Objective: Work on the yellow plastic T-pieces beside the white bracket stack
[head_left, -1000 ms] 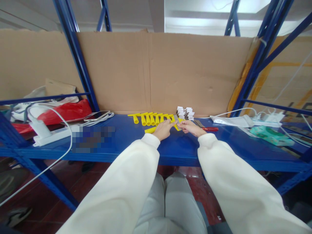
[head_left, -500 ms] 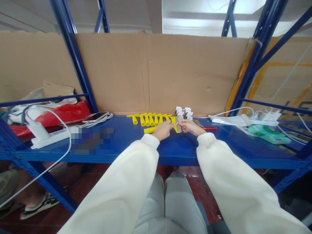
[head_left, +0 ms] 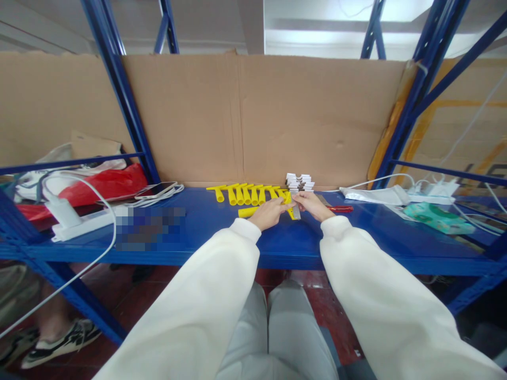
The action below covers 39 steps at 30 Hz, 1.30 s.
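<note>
My left hand is closed around a yellow T-shaped plastic scraper handle, whose round grip sticks out to the left of the hand. My right hand pinches a flat grey metal blade at the handle's wide end. Fingertips of both hands nearly meet there and hide part of the join. Behind the left hand, several more yellow handles lie in a row. A stack of white-and-dark notched pieces stands just beyond my right hand.
A red tool lies right of my right hand on the blue shelf. Farther right are a green packet and white power strip. At left sit another power strip, a phone and a red bag. Cardboard stands behind.
Both hands stay close together. The yellow handle and left hand have shifted slightly right, and the blade's visible end has moved a little right and down. A person's shoe at lower left has moved.
</note>
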Motion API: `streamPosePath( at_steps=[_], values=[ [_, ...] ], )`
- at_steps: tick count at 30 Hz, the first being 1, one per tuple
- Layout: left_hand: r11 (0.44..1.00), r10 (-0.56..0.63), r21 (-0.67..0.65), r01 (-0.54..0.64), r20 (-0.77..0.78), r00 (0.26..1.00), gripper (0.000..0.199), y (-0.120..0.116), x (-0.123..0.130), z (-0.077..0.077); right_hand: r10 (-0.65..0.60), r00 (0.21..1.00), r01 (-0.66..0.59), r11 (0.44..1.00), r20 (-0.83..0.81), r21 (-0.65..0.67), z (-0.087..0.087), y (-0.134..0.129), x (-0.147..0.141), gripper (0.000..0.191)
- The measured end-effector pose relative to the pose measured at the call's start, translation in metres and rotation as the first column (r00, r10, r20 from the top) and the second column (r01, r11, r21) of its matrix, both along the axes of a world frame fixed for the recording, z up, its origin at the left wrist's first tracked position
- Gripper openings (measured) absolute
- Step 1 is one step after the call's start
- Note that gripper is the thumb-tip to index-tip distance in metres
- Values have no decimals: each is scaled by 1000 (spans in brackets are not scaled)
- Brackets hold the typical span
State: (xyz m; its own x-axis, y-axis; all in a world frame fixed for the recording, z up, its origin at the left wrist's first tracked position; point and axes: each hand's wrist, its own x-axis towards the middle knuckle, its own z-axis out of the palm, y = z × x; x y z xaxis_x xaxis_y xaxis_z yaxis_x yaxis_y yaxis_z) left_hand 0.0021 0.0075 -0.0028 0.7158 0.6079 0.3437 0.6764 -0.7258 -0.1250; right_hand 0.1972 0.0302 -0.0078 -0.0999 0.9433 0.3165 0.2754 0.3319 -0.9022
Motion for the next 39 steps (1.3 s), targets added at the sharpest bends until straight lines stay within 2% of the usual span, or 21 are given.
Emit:
streamPosePath(
  at_steps=[8, 14, 16, 18, 19, 21, 23, 26, 28, 33, 39],
  values=[
    [999, -27, 27, 27, -22, 999, 64, 5, -1, -4, 20, 1000, -20, 1000, -6, 9, -2, 4, 1, 50],
    [1000, -5, 1, 5, 4, 1000, 63, 6, 0, -5, 30, 999, -32, 997, 27, 69, -8, 10, 2, 52],
    [1000, 12, -10, -12, 30, 999, 62, 6, 0, -4, -21, 999, 16, 995, 43, 103, -9, 15, 4, 48],
    [999, 43, -33, -41, 59, 997, 59, 6, -1, -3, -177, 981, 164, 975, 78, 153, -8, 20, 10, 38],
    [997, 66, -50, -63, 72, 995, 58, 6, -2, -1, -284, 952, 261, 948, 111, 182, -7, 22, 13, 31],
    [990, 121, -89, -113, 94, 988, 55, 6, -6, 1, -477, 847, 430, 874, 235, 227, -6, 24, 21, 21],
    [979, 177, -121, -162, 117, 977, 53, 8, -9, 2, -558, 722, 507, 829, 409, 235, -5, 22, 25, 18],
    [969, 224, -140, -204, 150, 963, 51, 12, -13, 2, -533, 569, 543, 815, 627, 200, -4, 15, 26, 26],
    [967, 229, -145, -207, 157, 961, 50, 14, -14, 0, -492, 510, 533, 825, 705, 189, -3, 11, 22, 30],
    [972, 192, -164, -170, 124, 974, 48, 15, -11, -4, -387, 468, 451, 878, 795, 162, 0, 8, 12, 33],
    [978, 137, -174, -116, 117, 984, 46, 18, -10, -7, -357, 379, 431, 885, 854, 178, 4, 11, 0, 38]
  ],
)
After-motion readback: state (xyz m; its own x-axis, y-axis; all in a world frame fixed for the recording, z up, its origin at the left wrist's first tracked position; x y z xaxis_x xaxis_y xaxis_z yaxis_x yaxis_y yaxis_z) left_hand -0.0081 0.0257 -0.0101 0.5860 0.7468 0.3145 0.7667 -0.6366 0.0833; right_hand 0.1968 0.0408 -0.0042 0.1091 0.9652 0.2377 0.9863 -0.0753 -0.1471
